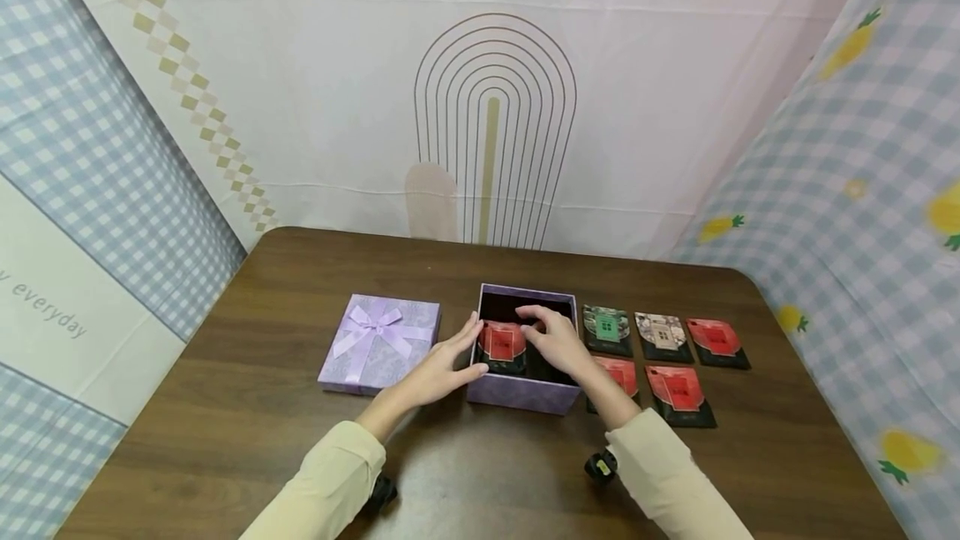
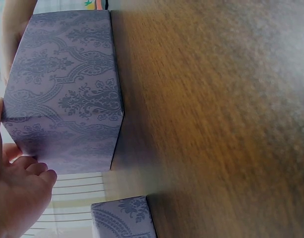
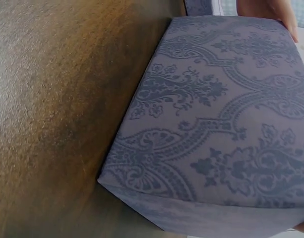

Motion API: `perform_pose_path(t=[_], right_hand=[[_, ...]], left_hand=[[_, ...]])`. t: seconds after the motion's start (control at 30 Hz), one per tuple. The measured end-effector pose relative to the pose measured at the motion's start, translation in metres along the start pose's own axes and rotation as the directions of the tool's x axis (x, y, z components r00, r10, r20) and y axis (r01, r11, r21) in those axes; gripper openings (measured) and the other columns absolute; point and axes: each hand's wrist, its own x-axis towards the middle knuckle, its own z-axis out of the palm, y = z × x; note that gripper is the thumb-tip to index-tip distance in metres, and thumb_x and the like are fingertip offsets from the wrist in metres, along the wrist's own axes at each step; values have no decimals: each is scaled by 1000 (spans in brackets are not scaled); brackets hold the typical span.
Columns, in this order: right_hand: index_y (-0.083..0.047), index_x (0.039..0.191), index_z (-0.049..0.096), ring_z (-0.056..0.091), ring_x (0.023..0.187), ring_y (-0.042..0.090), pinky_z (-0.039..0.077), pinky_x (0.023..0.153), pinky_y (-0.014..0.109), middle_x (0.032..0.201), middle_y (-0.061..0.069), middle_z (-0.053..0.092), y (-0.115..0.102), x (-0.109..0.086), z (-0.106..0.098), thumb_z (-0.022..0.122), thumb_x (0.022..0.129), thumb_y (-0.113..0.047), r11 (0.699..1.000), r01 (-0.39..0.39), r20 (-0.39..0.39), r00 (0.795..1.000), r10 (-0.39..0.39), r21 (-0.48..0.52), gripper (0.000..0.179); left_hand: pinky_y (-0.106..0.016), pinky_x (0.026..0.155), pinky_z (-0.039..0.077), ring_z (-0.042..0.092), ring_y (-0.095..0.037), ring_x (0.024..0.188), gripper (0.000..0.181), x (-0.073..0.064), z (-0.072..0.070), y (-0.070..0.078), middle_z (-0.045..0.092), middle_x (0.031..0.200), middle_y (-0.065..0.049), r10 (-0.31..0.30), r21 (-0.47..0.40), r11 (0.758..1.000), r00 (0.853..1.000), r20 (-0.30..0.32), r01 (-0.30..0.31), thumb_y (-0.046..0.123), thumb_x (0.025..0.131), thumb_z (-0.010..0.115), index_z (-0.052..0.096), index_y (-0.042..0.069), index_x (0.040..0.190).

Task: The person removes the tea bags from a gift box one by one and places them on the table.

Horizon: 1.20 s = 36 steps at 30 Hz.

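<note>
A purple patterned gift box [image 1: 525,394] stands lidless on the table, its inside dark. A red-and-black sachet [image 1: 503,346] lies inside, at the left. My left hand [image 1: 442,369] holds the box's near left corner, thumb on the front rim and fingers along the left side. In the left wrist view, that hand's fingertips [image 2: 51,176] touch the patterned side wall. My right hand [image 1: 558,344] reaches over the right rim into the box, fingers bent and apart, thumb beside the sachet. The right wrist view shows mostly the box's outer wall [image 3: 216,114].
The matching lid [image 1: 382,340] with a ribbon bow lies left of the box. To the right are a green sachet [image 1: 608,328], a whitish sachet [image 1: 663,335] and several red sachets [image 1: 681,394]; one is partly behind the right forearm. A wall cloth [image 1: 337,107] hangs behind the table.
</note>
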Motion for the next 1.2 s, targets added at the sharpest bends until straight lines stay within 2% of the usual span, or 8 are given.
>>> perform_pose_path(t=[0.17,0.3,0.4,0.6,0.87,0.93,1.0,1.2], right_hand=[[3,114,60,59,86,27,48,72,40,109,19,61,0,0,9,60,85,-6,984,12,8,1000,-11,-177,30],[4,115,58,57,100,35,45,84,48,109,22,59,0,-2,16,63,84,-12,933,5,112,993,38,-360,35],[4,117,56,57,97,35,46,84,47,105,21,59,1,-3,19,64,84,-16,911,-20,179,978,102,-411,39],[4,122,53,57,97,33,45,84,46,103,21,60,1,-2,21,64,84,-19,905,-57,246,953,175,-421,45],[7,132,39,44,119,39,35,99,49,125,28,50,2,0,20,62,87,-23,912,-77,401,881,252,-404,59],[8,133,39,43,120,39,34,100,49,127,27,49,2,1,21,61,87,-23,916,-74,411,877,248,-395,60],[9,133,38,43,120,38,34,100,48,128,27,48,3,2,21,61,87,-23,922,-67,422,875,238,-381,60],[10,130,42,49,113,36,38,96,46,121,25,54,4,1,21,61,87,-21,940,-26,420,890,176,-339,57]], left_hand=[[-46,107,23,24,-30,134,67,0,0,0,13,150,-17,1,5,1000,1000,3,-1,22,89,59,24,0,143],[-47,107,23,24,-31,133,67,1,0,0,14,149,-19,4,6,1000,1000,3,-4,21,89,58,24,0,143],[-46,107,23,24,-31,133,67,1,1,0,13,150,-17,1,8,1000,1000,3,-1,21,89,58,24,0,143],[-45,107,23,25,-30,133,67,0,1,0,13,150,-16,1,15,1000,1000,0,-1,21,88,59,24,0,142],[-47,106,25,26,-32,132,67,0,0,-1,14,150,-16,33,1,999,999,-16,-33,27,89,57,25,0,143],[-43,107,26,28,-31,132,67,-1,1,-3,15,150,-16,70,19,997,997,-39,-70,31,90,55,25,3,143],[-42,107,26,28,-31,132,67,-1,1,-2,15,150,-15,69,23,997,997,-40,-68,30,90,55,25,3,143],[-47,106,24,26,-33,132,67,0,0,2,15,149,-21,13,15,1000,1000,-3,-13,21,89,58,24,-1,142]])
